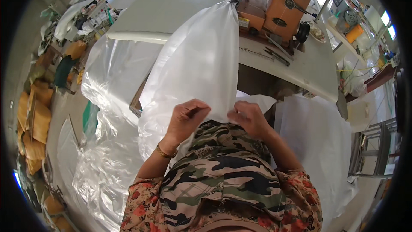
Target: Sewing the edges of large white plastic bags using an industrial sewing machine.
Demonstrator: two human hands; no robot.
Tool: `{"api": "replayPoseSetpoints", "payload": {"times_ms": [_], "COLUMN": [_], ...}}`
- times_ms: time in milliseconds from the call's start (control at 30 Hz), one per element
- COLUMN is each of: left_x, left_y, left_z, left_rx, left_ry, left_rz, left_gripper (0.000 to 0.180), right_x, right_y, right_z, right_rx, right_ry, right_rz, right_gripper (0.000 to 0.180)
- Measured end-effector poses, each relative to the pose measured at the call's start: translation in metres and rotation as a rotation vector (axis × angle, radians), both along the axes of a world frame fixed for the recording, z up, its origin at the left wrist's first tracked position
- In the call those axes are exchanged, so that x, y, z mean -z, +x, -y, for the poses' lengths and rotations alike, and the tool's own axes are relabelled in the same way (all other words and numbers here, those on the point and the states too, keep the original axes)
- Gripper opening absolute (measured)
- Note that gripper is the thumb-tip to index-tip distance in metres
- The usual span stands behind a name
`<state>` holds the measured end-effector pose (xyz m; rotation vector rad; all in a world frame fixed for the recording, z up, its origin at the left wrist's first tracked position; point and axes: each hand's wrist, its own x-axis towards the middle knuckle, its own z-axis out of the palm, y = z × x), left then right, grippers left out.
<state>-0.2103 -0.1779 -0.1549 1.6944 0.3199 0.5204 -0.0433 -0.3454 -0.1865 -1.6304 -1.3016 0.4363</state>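
Note:
A long white translucent plastic sheet (197,56) runs from the sewing machine's needle area, where it is gathered to a narrow bunch, down to my lap. My left hand (187,118) is closed in a pinch over the sheet's lower part, its fingertips turned inward. Across a small gap, my right hand (249,117) curls its fingers at the sheet's right edge, slightly blurred. The exact grip of both hands is partly hidden. An orange-brown sewing machine (277,15) stands at the far end of the sheet.
Dark scissors (277,56) lie on the white worktable (307,71), right of the sheet. More crumpled clear plastic (107,146) hangs and piles at the left. White sheeting (315,133) drapes at the right, near a metal rack (373,150). Yellow-orange bundles (38,116) line the far left.

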Motion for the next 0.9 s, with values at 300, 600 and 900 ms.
{"api": "replayPoseSetpoints", "payload": {"times_ms": [300,600,900], "left_x": [-0.005,-0.013,-0.003], "left_y": [0.001,-0.017,-0.042], "left_z": [0.022,0.020,-0.012], "left_rx": [0.087,0.041,-0.094], "left_ry": [0.262,0.331,0.267], "left_rz": [-0.113,-0.161,-0.263], "left_gripper": [0.004,0.008,0.008], "right_x": [-0.032,-0.022,-0.004], "right_y": [-0.037,-0.066,-0.015], "right_z": [0.008,-0.006,-0.013], "right_rx": [-0.192,-0.295,-0.478], "right_ry": [-0.159,-0.052,-0.005], "right_rz": [0.098,0.176,0.111], "right_gripper": [0.021,0.016,0.041]}}
